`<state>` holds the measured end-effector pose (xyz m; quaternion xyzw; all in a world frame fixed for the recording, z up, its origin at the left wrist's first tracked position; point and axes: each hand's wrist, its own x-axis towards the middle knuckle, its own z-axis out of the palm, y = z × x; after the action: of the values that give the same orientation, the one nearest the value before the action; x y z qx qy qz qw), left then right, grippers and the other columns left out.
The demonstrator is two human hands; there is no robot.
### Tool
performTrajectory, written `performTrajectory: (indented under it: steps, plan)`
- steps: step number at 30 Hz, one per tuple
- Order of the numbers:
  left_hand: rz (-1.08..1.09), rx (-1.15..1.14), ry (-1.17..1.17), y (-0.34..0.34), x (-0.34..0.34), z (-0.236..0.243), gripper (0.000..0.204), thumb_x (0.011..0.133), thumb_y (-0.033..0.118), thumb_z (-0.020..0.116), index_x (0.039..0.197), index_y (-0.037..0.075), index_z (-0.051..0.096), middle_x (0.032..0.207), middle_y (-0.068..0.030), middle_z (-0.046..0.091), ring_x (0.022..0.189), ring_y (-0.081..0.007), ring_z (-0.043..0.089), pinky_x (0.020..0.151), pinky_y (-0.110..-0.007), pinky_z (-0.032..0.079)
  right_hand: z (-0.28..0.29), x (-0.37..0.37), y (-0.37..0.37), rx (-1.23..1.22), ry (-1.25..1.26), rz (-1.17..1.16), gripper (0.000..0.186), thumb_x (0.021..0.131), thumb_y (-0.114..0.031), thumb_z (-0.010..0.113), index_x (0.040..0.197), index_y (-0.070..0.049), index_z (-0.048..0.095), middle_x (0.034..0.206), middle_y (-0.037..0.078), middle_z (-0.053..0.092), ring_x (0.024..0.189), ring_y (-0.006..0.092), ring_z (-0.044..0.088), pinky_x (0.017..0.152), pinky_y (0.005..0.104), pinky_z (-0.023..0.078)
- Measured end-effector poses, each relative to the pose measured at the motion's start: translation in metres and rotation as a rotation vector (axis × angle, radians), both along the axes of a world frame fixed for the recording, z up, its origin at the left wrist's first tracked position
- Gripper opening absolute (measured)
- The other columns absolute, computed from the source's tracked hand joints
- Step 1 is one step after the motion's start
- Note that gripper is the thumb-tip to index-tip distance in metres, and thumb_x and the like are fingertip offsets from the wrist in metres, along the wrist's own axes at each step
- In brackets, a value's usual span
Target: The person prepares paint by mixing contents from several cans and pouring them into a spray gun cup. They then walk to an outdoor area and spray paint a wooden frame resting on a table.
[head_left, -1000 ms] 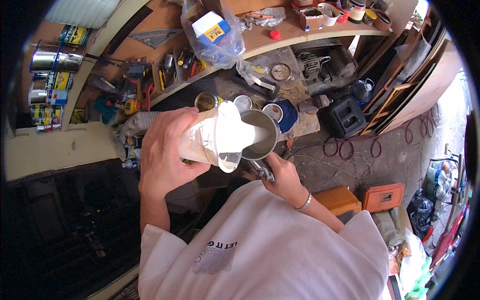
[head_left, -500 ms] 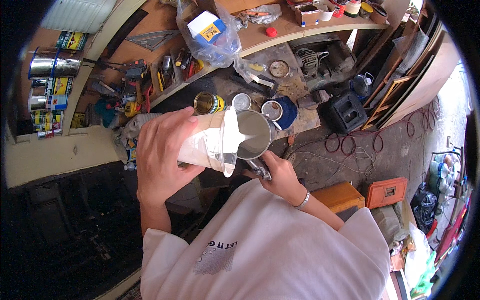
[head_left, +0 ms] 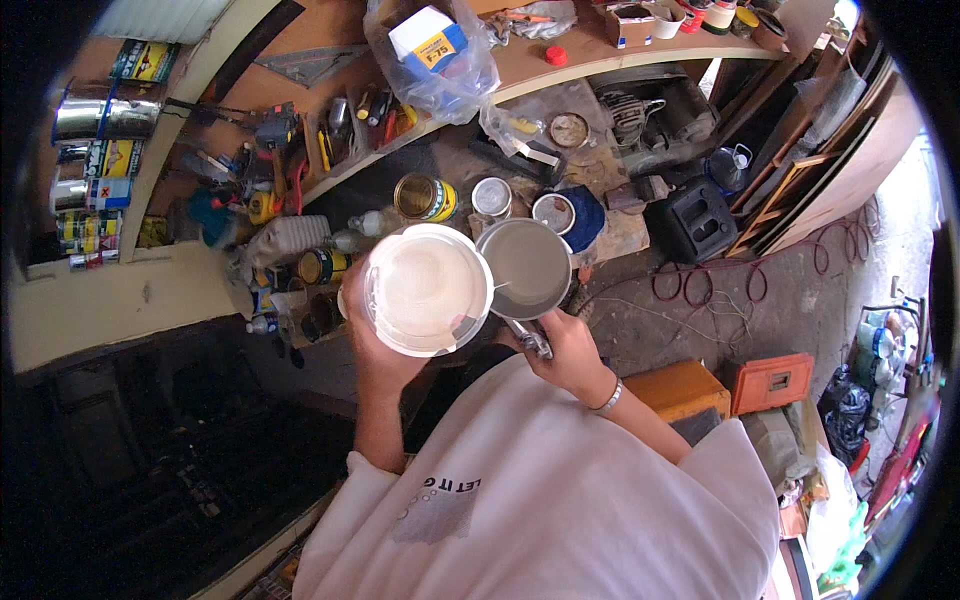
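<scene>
My left hand (head_left: 375, 335) is wrapped around a clear plastic cup (head_left: 425, 290) with whitish liquid inside and a white-coated rim. The cup stands nearly upright now, and its rim touches or overlaps the edge of the round cup of a spray gun (head_left: 527, 268). A thin white drip hangs where the two rims meet. Below that round cup, my right hand (head_left: 567, 355) grips the gun's shiny metal body. Pale liquid shows inside the gun's cup; how deep it is I cannot tell.
An open tin (head_left: 424, 197) and two whitish round lids or tubs, one a white tub (head_left: 491, 197), stand just beyond the cups. A black canister (head_left: 690, 222) is at right, near a red hose (head_left: 700, 287) on the floor. A cluttered shelf (head_left: 540, 75) curves across the back.
My left hand has tipped the plastic cup back from pouring to nearly upright, and the white stream has thinned to a drip. The spray gun has shifted slightly right.
</scene>
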<state>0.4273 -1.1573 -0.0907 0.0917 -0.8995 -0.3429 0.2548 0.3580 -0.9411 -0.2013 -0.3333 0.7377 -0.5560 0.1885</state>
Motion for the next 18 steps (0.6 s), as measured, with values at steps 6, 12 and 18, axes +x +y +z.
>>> performTrajectory:
  steps: [6,12,18]
  plan:
    - [0.072,0.162,-0.078,-0.009,0.026,-0.071,0.108,0.063,0.012,0.095,0.147,0.001,0.027,0.145,-0.0218,0.045,0.132,-0.0330,0.051,0.109,-0.046,0.044,-0.011,0.015,-0.016,-0.008,0.002,-0.121,0.037,0.077,-0.004,0.076,0.112,-0.002,0.064,0.092,0.021,0.070,0.083,0.0418,0.069,0.073,0.0453,0.056]
    - [-0.017,0.437,-0.051,-0.015,0.023,-0.107,0.105,0.066,0.011,0.094,0.147,-0.001,0.028,0.142,-0.0205,0.048,0.127,-0.0293,0.055,0.107,-0.044,0.046,-0.025,0.029,-0.036,0.067,0.046,-0.186,0.031,0.081,-0.005,0.075,0.110,-0.002,0.066,0.088,0.020,0.071,0.075,0.0413,0.068,0.067,0.0438,0.054]
    - [-0.020,0.437,-0.062,-0.028,0.021,-0.139,0.094,0.068,0.015,0.096,0.142,-0.001,0.040,0.130,-0.0158,0.061,0.115,-0.0249,0.062,0.100,-0.041,0.050,-0.035,0.040,-0.061,0.051,0.038,-0.330,0.019,0.087,-0.005,0.073,0.103,0.001,0.065,0.077,0.016,0.068,0.067,0.0321,0.069,0.063,0.0391,0.053]
